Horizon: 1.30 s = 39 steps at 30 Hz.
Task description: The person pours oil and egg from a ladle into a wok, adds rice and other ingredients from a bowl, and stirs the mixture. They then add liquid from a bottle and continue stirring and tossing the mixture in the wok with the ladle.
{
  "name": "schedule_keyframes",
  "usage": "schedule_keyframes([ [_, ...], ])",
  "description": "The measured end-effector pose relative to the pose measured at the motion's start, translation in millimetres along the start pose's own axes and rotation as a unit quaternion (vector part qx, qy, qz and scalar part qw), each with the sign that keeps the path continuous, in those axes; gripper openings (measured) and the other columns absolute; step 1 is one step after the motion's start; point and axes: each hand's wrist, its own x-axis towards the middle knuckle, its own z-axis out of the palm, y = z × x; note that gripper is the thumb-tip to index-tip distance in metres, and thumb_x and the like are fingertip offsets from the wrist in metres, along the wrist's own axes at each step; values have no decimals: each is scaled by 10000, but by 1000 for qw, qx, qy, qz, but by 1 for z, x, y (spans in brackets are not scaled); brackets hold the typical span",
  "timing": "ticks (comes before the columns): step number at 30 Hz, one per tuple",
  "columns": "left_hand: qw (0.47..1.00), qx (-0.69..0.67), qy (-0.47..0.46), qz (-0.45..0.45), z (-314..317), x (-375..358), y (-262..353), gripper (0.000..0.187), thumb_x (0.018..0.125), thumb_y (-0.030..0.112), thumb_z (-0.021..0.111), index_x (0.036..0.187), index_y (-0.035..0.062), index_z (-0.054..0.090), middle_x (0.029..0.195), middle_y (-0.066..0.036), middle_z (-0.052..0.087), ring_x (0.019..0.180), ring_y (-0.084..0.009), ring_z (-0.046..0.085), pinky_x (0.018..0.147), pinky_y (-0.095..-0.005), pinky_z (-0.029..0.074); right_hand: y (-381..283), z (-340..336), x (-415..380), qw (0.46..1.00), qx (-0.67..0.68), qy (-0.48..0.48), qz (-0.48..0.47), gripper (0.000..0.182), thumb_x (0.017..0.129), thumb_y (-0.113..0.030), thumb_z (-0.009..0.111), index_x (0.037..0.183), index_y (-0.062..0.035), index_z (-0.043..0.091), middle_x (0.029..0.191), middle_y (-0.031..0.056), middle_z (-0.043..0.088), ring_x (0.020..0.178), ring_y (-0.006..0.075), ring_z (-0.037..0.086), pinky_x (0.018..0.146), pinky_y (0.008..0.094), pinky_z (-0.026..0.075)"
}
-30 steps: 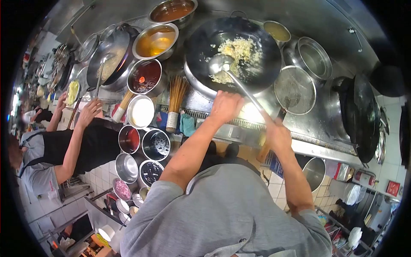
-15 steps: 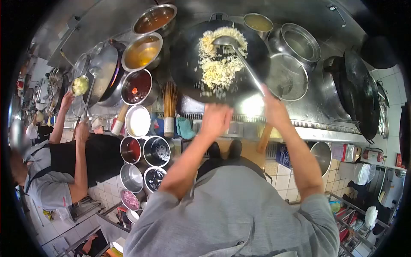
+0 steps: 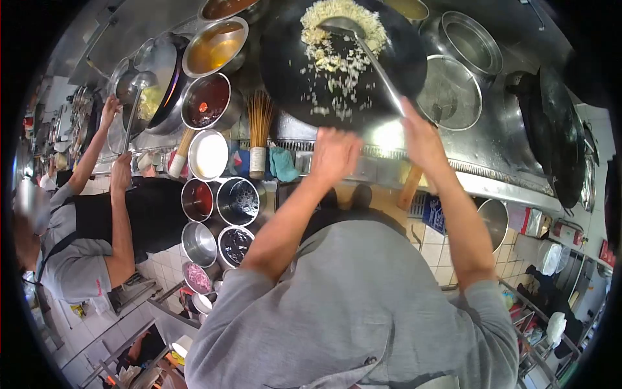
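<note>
My right hand [image 3: 424,142] is wrapped around the handle of a long metal ladle [image 3: 382,70], whose bowl sits inverted against the rice. Loose fried rice [image 3: 343,16] with yellow bits of egg is heaped at the far side of a large black wok [image 3: 291,84], and scattered grains trail toward me. At the wok's near rim, my left hand [image 3: 335,155] is closed in a fist; it appears to grip the wok there, though the fingers' underside is hidden.
Metal bowls of amber liquid [image 3: 216,48], dark red sauce [image 3: 206,102] and a white substance [image 3: 208,155] line the left. Beside them stands a bamboo brush [image 3: 258,136]. A strainer [image 3: 450,94] lies right. A co-worker [image 3: 84,240] uses another ladle [image 3: 133,117] at the left.
The view has shifted, so the stove sits higher. Rice has moved to the far side and thinned out nearer me. The co-worker's small bowl of yellowish food no longer shows.
</note>
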Motion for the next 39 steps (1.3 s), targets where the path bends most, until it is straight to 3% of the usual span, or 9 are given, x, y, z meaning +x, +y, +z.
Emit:
schedule_keyframes([
  [2, 1000, -14, 0, -15, -14, -36, 26, 135, 894, 178, 665, 805, 81, 697, 719, -139, 628, 715, -353, 600, 782, -513, 408, -32, -24, -28, 997, 63, -18, 51, 567, 1074, -192, 520, 1618, -135, 369, 993, 279, 711, 908, 439, 704, 852, 433, 552],
  [4, 1000, -17, 19, -16, -36, -19, 48, 144, 876, 157, 667, 750, 86, 671, 719, -143, 627, 710, -353, 595, 764, -500, 400, -34, -47, -69, 987, 159, 13, -34, 603, 1071, -150, 532, 1642, -127, 341, 826, 143, 673, 663, 236, 670, 672, 333, 548],
  [6, 999, -5, 35, -10, -45, 11, 44, 232, 917, 213, 709, 732, 89, 646, 676, -133, 603, 680, -345, 588, 744, -466, 397, -87, -101, -102, 927, 354, -82, 94, 619, 1069, -110, 523, 1657, -144, 331, 800, 18, 572, 562, 68, 524, 514, 266, 480],
  [16, 999, 21, 32, -13, 3, 56, -29, 286, 950, 253, 674, 720, 91, 625, 687, -134, 638, 697, -362, 615, 743, -470, 409, 8, 47, 42, 754, 612, -111, 212, 648, 1077, -212, 554, 1665, -138, 292, 743, 36, 527, 453, 116, 421, 388, 317, 411],
  [19, 999, 22, 23, -23, 1, 57, -27, 245, 937, 236, 657, 744, 85, 659, 742, -144, 678, 745, -368, 637, 762, -489, 423, -23, 29, 54, 943, 307, -43, 121, 661, 1068, -211, 558, 1664, -130, 286, 716, 35, 517, 436, 118, 402, 382, 313, 398],
  [27, 999, 20, 35, -12, 10, 55, -32, 199, 898, 232, 651, 758, 94, 684, 764, -137, 701, 740, -361, 650, 752, -485, 433, -21, 39, 85, 760, 600, -130, 214, 661, 1063, -223, 563, 1665, -158, 298, 722, 27, 543, 500, 123, 463, 422, 332, 423],
  [30, 999, 20, 34, -10, 8, 56, -32, 220, 911, 237, 660, 746, 91, 663, 754, -134, 694, 735, -354, 651, 754, -479, 434, -47, 11, 78, 951, 274, -64, 127, 647, 1055, -238, 570, 1653, -162, 337, 717, 27, 540, 486, 131, 471, 415, 337, 423],
  [38, 999, 16, 42, -10, 8, 56, -32, 284, 950, 249, 674, 724, 84, 623, 716, -127, 672, 737, -351, 649, 768, -462, 436, -4, 24, 93, 799, 559, -67, 211, 651, 1051, -207, 592, 1650, -164, 341, 688, 21, 496, 446, 109, 416, 392, 316, 378],
  [39, 999, 15, 35, -11, 7, 56, -32, 287, 953, 252, 670, 725, 84, 624, 715, -126, 672, 738, -351, 647, 770, -463, 436, -20, 13, 91, 827, 519, -64, 207, 648, 1062, -205, 576, 1654, -168, 315, 697, 24, 512, 444, 106, 393, 388, 311, 367],
])
